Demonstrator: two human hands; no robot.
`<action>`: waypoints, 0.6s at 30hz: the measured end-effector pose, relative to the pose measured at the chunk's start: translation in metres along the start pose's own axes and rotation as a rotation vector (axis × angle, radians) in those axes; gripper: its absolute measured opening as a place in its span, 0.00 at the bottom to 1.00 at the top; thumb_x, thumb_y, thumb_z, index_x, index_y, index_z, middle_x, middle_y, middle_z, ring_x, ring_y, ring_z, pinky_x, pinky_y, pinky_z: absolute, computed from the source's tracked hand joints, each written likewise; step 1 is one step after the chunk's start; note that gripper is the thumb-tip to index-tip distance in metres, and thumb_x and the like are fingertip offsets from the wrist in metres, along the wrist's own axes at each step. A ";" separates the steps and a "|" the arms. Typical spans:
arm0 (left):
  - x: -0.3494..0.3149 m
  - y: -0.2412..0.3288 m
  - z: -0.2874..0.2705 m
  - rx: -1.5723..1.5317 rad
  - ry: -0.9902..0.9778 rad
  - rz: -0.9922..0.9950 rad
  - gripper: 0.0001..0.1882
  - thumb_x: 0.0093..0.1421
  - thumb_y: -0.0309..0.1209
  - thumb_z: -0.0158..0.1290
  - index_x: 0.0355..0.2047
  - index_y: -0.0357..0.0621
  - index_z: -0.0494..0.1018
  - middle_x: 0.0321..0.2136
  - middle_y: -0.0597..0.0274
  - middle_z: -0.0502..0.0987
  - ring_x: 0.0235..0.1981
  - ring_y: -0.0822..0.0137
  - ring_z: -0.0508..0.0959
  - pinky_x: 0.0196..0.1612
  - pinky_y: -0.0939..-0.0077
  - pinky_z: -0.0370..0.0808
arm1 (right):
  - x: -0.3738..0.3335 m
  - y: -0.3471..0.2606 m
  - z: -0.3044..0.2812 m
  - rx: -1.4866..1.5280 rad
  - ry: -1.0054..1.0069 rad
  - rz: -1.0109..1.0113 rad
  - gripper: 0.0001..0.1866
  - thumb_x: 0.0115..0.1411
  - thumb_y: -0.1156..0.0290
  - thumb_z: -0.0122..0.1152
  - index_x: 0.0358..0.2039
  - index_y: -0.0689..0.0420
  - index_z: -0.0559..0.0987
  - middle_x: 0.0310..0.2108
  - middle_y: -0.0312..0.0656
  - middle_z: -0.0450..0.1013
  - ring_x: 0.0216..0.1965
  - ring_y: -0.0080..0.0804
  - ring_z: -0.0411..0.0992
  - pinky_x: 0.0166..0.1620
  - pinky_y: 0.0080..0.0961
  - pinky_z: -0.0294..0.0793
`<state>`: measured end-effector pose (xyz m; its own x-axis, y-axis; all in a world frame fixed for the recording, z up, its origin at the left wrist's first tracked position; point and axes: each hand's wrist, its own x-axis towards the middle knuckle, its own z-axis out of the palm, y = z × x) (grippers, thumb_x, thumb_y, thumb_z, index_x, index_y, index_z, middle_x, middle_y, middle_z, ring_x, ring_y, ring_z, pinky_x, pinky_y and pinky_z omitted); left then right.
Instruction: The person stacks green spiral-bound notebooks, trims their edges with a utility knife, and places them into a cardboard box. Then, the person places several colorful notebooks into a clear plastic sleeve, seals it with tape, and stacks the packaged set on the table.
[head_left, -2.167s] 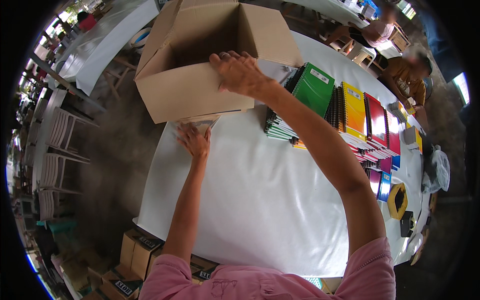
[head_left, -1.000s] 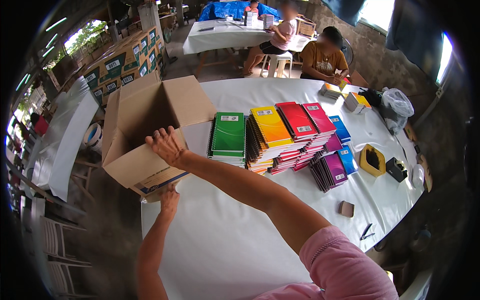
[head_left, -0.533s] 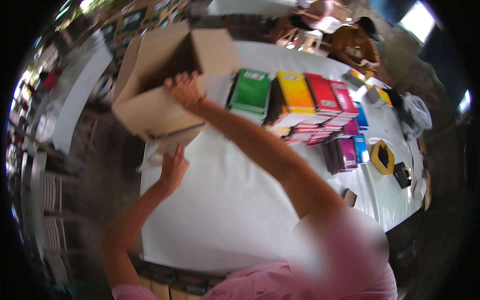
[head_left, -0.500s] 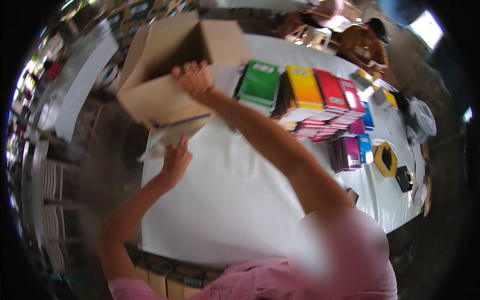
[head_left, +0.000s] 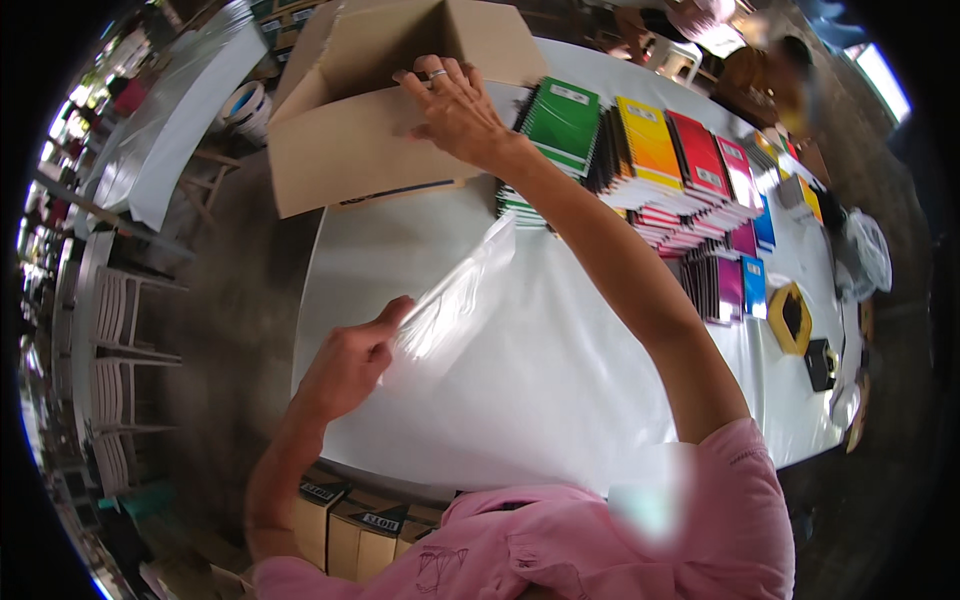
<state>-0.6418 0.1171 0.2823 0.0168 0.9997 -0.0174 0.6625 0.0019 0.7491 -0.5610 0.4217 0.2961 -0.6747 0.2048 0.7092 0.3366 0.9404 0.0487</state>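
My left hand (head_left: 345, 365) is closed on a clear plastic bag (head_left: 450, 300), pinching one end between thumb and fingers. The bag slants up and away, flat and shiny, above the white table. My right hand (head_left: 455, 105) wears a ring and is at the near flap of an open cardboard box (head_left: 350, 160). Its fingers are apart and bent over the flap's upper edge; I cannot tell how firmly they touch it. Beside the box stand stacks of spiral notebooks, with a green notebook (head_left: 560, 125), a yellow one (head_left: 650, 145) and a red one (head_left: 695, 155) on top.
Purple notebooks (head_left: 722, 285), a yellow tape roll (head_left: 790, 318) and a black tape dispenser (head_left: 822, 365) lie to the right on the white table (head_left: 500, 420). Cardboard boxes (head_left: 355, 530) stand below the near edge. Another person (head_left: 755, 80) sits beyond the far right end.
My left hand has drawn back from beside the box toward me, bringing the plastic bag over the table. My right hand stays at the box flap. The whole view has shifted.
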 end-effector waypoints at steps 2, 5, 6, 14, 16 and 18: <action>-0.008 -0.011 0.017 -0.627 0.045 -0.236 0.26 0.57 0.20 0.49 0.58 0.34 0.65 0.43 0.61 0.77 0.27 0.79 0.74 0.38 0.88 0.72 | -0.034 -0.017 -0.054 0.270 -0.018 0.153 0.28 0.52 0.63 0.67 0.51 0.56 0.68 0.44 0.49 0.68 0.48 0.47 0.67 0.48 0.40 0.67; -0.021 -0.049 0.081 -0.902 0.024 -0.369 0.25 0.60 0.22 0.46 0.59 0.37 0.64 0.33 0.73 0.72 0.23 0.84 0.64 0.28 0.90 0.64 | -0.123 -0.031 -0.115 0.522 -0.041 0.477 0.20 0.54 0.64 0.66 0.44 0.60 0.72 0.40 0.50 0.69 0.41 0.49 0.70 0.43 0.36 0.71; -0.025 -0.062 0.115 -1.010 0.030 -0.413 0.25 0.60 0.22 0.46 0.59 0.38 0.64 0.31 0.74 0.70 0.23 0.84 0.64 0.27 0.90 0.63 | -0.166 -0.038 -0.123 0.542 -0.049 0.612 0.18 0.55 0.64 0.65 0.41 0.61 0.73 0.39 0.50 0.70 0.39 0.47 0.71 0.42 0.35 0.71; -0.007 -0.048 0.252 -0.997 -0.154 -0.648 0.33 0.62 0.31 0.52 0.66 0.47 0.54 0.32 0.76 0.69 0.31 0.82 0.69 0.28 0.86 0.64 | -0.493 -0.159 -0.161 0.340 -0.077 1.438 0.11 0.59 0.70 0.61 0.38 0.64 0.75 0.26 0.45 0.74 0.27 0.36 0.75 0.32 0.27 0.76; 0.002 -0.038 0.266 -0.947 -0.198 -0.629 0.33 0.59 0.27 0.55 0.64 0.48 0.58 0.31 0.74 0.70 0.30 0.80 0.71 0.29 0.84 0.67 | -0.509 -0.185 -0.178 0.533 0.000 1.629 0.11 0.60 0.71 0.60 0.39 0.65 0.74 0.30 0.45 0.75 0.32 0.36 0.77 0.34 0.26 0.77; 0.016 -0.057 0.285 -0.959 -0.331 -0.521 0.31 0.58 0.24 0.56 0.62 0.46 0.60 0.29 0.73 0.70 0.29 0.80 0.71 0.28 0.85 0.67 | -0.515 -0.195 -0.193 0.402 -0.026 1.489 0.12 0.59 0.72 0.61 0.39 0.65 0.74 0.36 0.48 0.73 0.37 0.39 0.76 0.38 0.30 0.76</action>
<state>-0.4659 0.1258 0.0508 0.1986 0.8168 -0.5416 -0.1963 0.5746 0.7945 -0.1525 0.0805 0.0574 0.0879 0.9937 -0.0700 0.5027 -0.1049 -0.8581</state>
